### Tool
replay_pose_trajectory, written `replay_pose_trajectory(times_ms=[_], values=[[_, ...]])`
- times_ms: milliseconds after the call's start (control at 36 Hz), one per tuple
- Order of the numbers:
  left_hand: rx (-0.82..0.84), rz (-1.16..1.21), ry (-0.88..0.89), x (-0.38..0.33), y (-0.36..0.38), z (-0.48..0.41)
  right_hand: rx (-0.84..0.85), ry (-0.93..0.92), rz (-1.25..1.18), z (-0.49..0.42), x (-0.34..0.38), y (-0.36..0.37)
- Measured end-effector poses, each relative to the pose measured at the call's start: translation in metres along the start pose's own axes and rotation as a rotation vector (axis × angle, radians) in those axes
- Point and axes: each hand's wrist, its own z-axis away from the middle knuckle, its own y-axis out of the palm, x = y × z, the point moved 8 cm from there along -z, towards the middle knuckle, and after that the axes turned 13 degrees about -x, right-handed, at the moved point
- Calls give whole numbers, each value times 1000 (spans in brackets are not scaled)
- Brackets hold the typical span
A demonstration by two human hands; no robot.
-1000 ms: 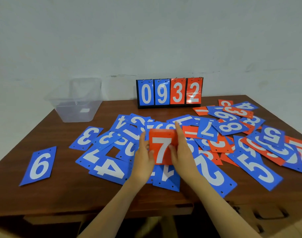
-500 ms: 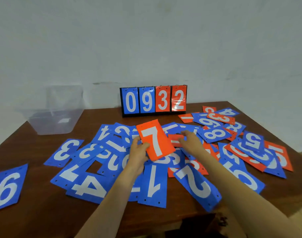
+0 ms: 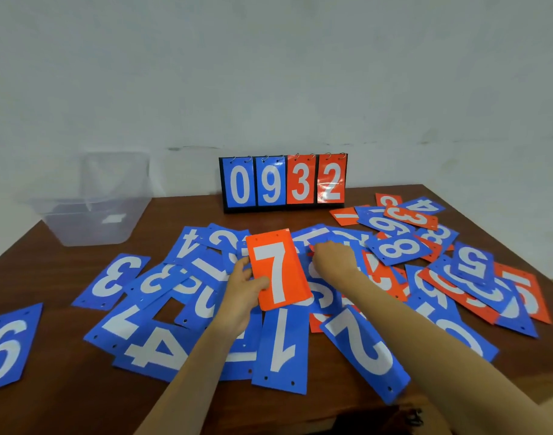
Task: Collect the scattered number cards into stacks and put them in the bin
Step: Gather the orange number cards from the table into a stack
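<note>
While gripping card — left hand raised.

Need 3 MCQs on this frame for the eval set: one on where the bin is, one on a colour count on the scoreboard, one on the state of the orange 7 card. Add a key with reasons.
1. Where does the clear bin stand?
A. at the far left of the table
B. at the near right corner
C. under the person's arms

2. How many digits on the scoreboard are orange?
A. one
B. two
C. four

3. What is the state of the orange 7 card?
A. dropped in the bin
B. flat under blue ones, untouched
C. gripped by the left hand, raised over the scattered cards

Key:
1 A: the clear bin sits at the table's far-left edge, apart from the scattered cards.
2 B: 0 and 9 are blue, 3 and 2 are orange.
3 C: the left hand's thumb lies on the face of the orange 7 card.
</note>
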Motion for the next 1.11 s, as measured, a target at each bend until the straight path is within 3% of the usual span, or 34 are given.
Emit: replay_pose_trajectory(times_ms=[111,194,278,333,444,528,611,889,972,1111], values=[[-27,-12,78,-6,-6,4,-199,102,-136,3,-23,-42],[-1,-53,102,-9,-6,9,-383,275,-530,15,-58,-78],[13,-114,79,-7,-2,13,-534,313,-889,33,-77,-105],[8,-132,54,-7,1,16,-621,258,-1013,49,-76,-120],[56,-72,38,-14,13,25,-777,-104,-816,81,-55,-132],[78,-13,44,-26,21,33,-707,-333,-688,99,-35,-114],[93,115,21,-34,29,40,-582,-437,-621,112,-22,-92],[46,96,105,-25,41,43,-302,-410,-604,116,-21,-77],[17,71,112,-20,42,41,-198,-265,-648,106,-40,-67],[-15,68,100,-11,43,39,-112,315,-548,81,-117,-22]])
